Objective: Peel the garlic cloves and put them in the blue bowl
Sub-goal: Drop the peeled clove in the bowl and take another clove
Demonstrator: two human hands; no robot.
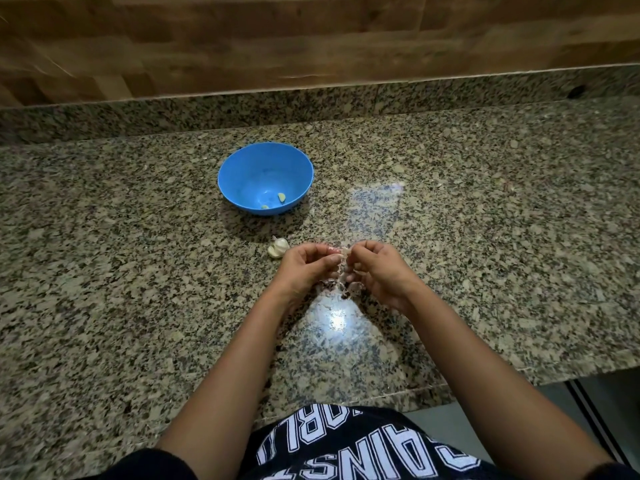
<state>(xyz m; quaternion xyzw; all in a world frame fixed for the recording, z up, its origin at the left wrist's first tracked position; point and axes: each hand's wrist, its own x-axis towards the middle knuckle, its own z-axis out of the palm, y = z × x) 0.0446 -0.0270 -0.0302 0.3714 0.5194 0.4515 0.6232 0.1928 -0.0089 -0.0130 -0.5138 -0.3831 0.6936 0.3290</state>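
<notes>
Closest to the camera was a dark printed shirt (346, 445), pressed against the edge of the speckled desk (485, 220). Beyond it, the left hand (304, 268) and right hand (377, 268) met with curled fingers, both pinching a garlic clove (335, 251) between them, probably so one could steady it while the other tore skin away. Papery scraps (332, 285) lay beneath. A part-used garlic bulb (278, 247) sat just beside the left hand, within easy reach. Farther off, the blue bowl (256, 168) held two peeled cloves (281, 197).
</notes>
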